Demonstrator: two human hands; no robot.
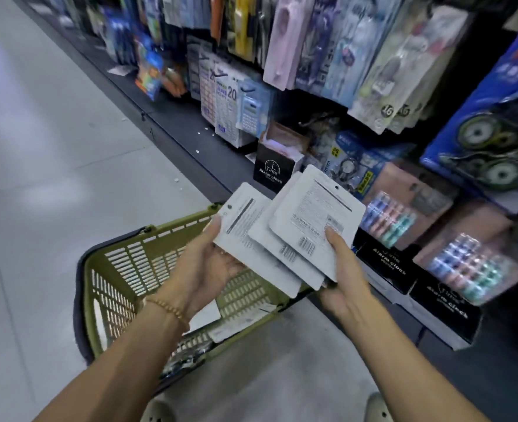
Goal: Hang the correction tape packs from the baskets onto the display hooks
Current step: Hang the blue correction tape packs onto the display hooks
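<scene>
— Pale shop flooring [53, 178] is seen on the left, and a dark display wall [336, 105] crowded with hanging stationery is seen on the right; what is being held?

— A fan of correction tape packs [291, 236] is held above a green basket [114, 269], white printed backs turned up; three or so cards can be counted, overlapped like a spread hand of cards; more packs [239, 327] are left lying in the basket bottom.

— How are the hands set?

— The left hand [212, 269] is cupped under the leftmost card, its fingers curled beneath and the thumb laid along the card's edge; the right hand [339, 269] is clamped on the lower right corner of the fan, thumb pressed on top by the barcode; so both are closed on the packs.

— What might go wrong from here?

— The fan is held loosely and only at its edges; a middle card could be let slip toward the basket or floor once one hand is released to reach the hooks. The hang holes [337, 187] are small and turned different ways; a hook could be missed, or a pack hung back to front. The neighbouring blue packs [479, 141] hang densely; they could be knocked off by a careless reach.
</scene>
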